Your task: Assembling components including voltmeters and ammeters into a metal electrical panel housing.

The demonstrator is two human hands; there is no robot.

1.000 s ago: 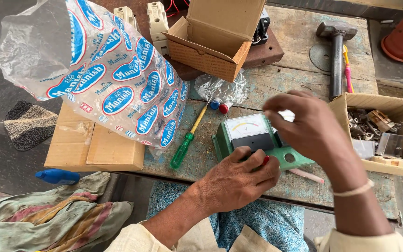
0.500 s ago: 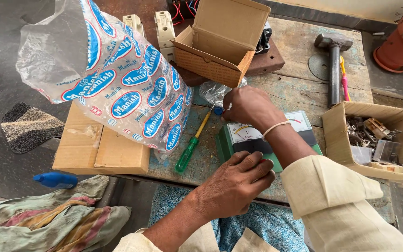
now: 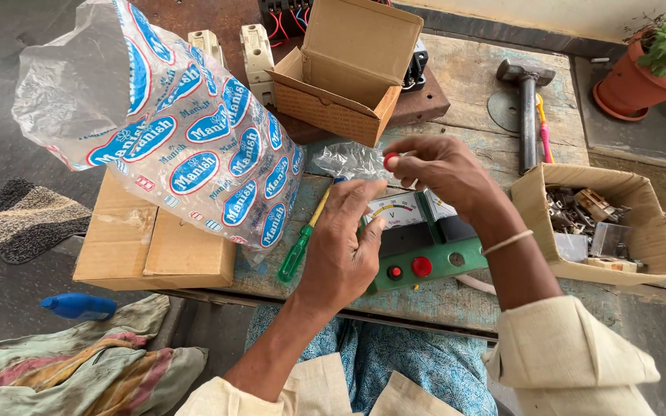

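A green panel box [image 3: 433, 258] with two dial meters and red buttons on its front lies on the wooden bench. My left hand [image 3: 344, 246] lies over the box's left side and grips it. Just above the meters, my right hand [image 3: 445, 173] pinches a small red cap [image 3: 391, 160] between thumb and fingers. A small clear plastic bag [image 3: 342, 159] lies right behind the box. Partly under my left hand lies a green-handled screwdriver [image 3: 296, 254], left of the box.
A big printed plastic bag [image 3: 186, 146] stands on a flat cardboard box [image 3: 148, 246] at the left. An open carton [image 3: 348, 73] sits behind, a hammer [image 3: 528, 108] at back right, and a carton of metal parts [image 3: 603, 227] at right. A plant pot [image 3: 641, 85] stands beyond.
My right hand reached from the meter box to the small clear bag and came back holding the red cap. My left hand slid up onto the box's left side.
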